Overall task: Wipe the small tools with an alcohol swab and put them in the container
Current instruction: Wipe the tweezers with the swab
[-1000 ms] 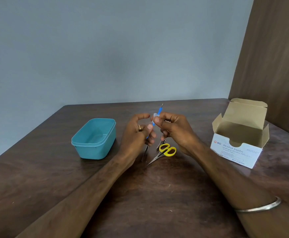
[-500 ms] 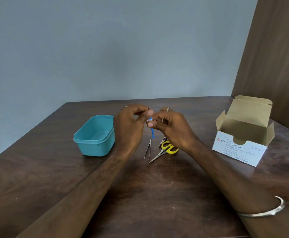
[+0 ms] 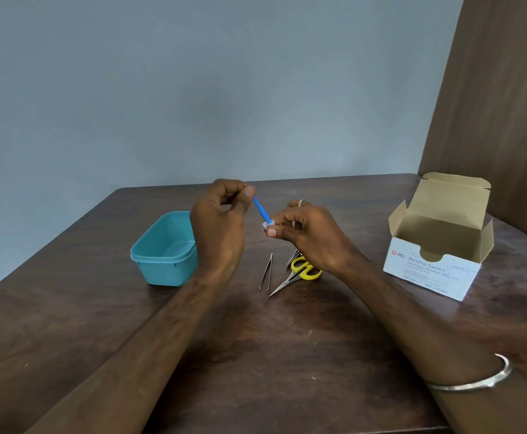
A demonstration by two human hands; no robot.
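A dark brown wooden surface with a streaked grain fills the lower half of the view, set against a pale grey-blue wall and a brown wood-grain panel at the right. Toward the right edge stands an open white and tan cardboard box of alcohol swabs, its lid flap raised and its printed front facing the camera. On the left sits a teal rectangular plastic container with rounded corners, open at the top; nothing shows inside it.

Both forearms reach in from the bottom edge. The left hand is raised just right of the container, fingers curled, its thumb and fingertips pinching the upper end of a thin blue-handled tool. The tool slants down to the right, off the surface, between the two hands. The right hand pinches a small white swab pad around the tool's lower end with thumb and forefinger. A plain silver metal bangle circles the right forearm.

Beneath the hands, on the surface, lie small yellow-handled scissors with the blades pointing toward the camera, and just left of them slim silver metal tweezers. Another metal tool lies partly hidden under the right hand; what it is cannot be told.
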